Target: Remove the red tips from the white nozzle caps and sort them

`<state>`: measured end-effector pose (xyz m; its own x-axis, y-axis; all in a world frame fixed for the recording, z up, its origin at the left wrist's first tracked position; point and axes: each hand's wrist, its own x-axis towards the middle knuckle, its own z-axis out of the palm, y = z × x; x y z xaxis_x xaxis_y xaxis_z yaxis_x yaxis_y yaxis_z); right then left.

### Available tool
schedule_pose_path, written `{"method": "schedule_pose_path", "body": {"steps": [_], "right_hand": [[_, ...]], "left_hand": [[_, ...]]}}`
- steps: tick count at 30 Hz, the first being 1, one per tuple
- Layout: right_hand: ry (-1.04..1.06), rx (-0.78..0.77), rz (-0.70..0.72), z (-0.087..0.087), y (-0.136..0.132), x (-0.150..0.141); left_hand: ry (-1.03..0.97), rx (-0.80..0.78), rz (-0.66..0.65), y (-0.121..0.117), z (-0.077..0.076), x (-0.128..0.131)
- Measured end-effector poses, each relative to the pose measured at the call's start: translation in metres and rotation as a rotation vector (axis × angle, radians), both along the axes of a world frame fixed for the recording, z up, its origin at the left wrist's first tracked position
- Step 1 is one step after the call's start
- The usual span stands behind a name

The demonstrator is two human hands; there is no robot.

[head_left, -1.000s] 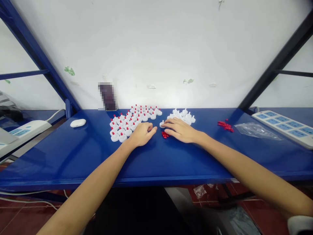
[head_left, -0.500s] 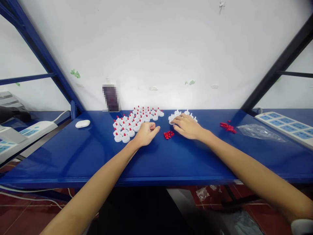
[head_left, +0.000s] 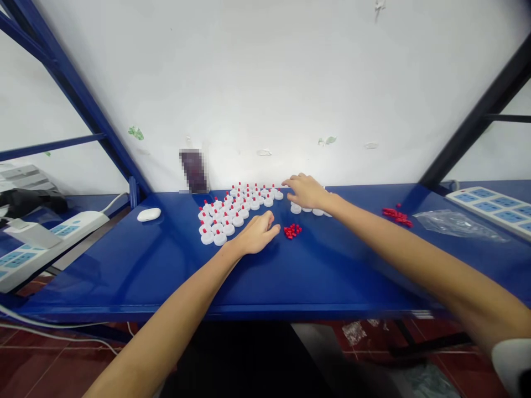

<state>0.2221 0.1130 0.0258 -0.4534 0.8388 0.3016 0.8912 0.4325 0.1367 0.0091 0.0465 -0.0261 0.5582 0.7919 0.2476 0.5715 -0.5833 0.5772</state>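
1. Reaching over the table's far half: right hand (head_left: 305, 190), back upward, fingers outstretched and released, thumb lower and apart from them. Contact with the caps beneath cannot be told.
2. Left hand (head_left: 259, 232), nearer the front edge; fingers curled in, thumb pointing right. Whether anything is grasped inside cannot be told.
3. White round caps without red tips (head_left: 296, 209), a small cluster below and behind the right hand, partly hidden by hand and forearm.
4. White nozzle caps with red tips (head_left: 238, 220), a large group, upright and closely set, left of the first cluster and beyond the left hand; bases round, tips pointing up.
5. Loose red tips (head_left: 292, 231), one small heap, just right of the left thumb and in front of the untipped caps.
6. Second heap of red tips (head_left: 397, 216), well to the right, one piece lying slightly apart.
7. Clear plastic bag (head_left: 452, 224), flat and crumpled, just right of that heap.
8. Blue table (head_left: 166, 276), glossy, bearing items 3 to 7.
9. White oblong case (head_left: 149, 214), on the table's left side.
10. Power strips, white with blue sockets: one at far left (head_left: 89, 221), one at far right (head_left: 498, 210).
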Motion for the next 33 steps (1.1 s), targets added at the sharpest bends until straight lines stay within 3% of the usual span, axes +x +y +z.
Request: {"method": "schedule_pose_path", "body": {"steps": [3, 6, 15, 20, 26, 29, 33], "right_hand": [[-0.086, -0.147, -0.087, 0.012, 0.025, -0.014], [-0.143, -0.169, -0.109, 0.019, 0.037, -0.025], [-0.146, -0.136, -0.074, 0.012, 0.037, -0.028], [-0.115, -0.145, -0.081, 0.023, 0.037, -0.032], [0.095, -0.098, 0.046, 0.039, 0.0, -0.025], [0.239, -0.086, 0.169, 0.034, -0.03, -0.02], [0.441, -0.098, 0.219, 0.015, -0.065, -0.012]], "left_hand": [[0.008, -0.019, 0.01, -0.001, 0.003, 0.001], [-0.001, -0.016, 0.024, -0.002, 0.006, 0.002], [-0.08, -0.03, 0.115, 0.001, 0.007, 0.002], [-0.112, -0.02, 0.183, -0.002, 0.007, 0.004], [-0.217, 0.13, 0.343, -0.005, 0.01, 0.006], [-0.201, 0.201, 0.37, -0.005, 0.01, 0.004], [-0.148, 0.131, 0.314, -0.006, 0.01, 0.002]]}}
